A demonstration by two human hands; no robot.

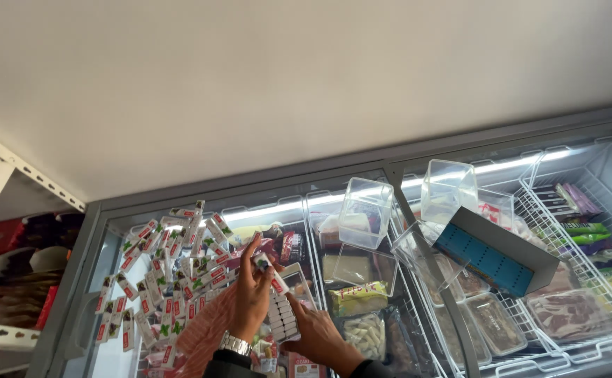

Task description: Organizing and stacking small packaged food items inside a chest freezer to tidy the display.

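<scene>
The left hand (253, 290), a metal watch (235, 344) at its wrist, was raised over the glass lid (362, 231) of a chest freezer, fingers nearly closed and pinching one small packet (269, 270) at its middle. That packet was a slim white oblong with a red end, its long axis running diagonally from upper left to lower right. The right hand (314, 334) sat just below, loosely curled, index finger extended and touching a clear plastic box (286, 308) in which like packets stood stacked in a tidy column. A loose heap of packets (162, 269) lay to the left on the glass. Empty transparent tubs (366, 212) and a blue cardboard carton (496, 250), lying tilted, lay to the right.
</scene>
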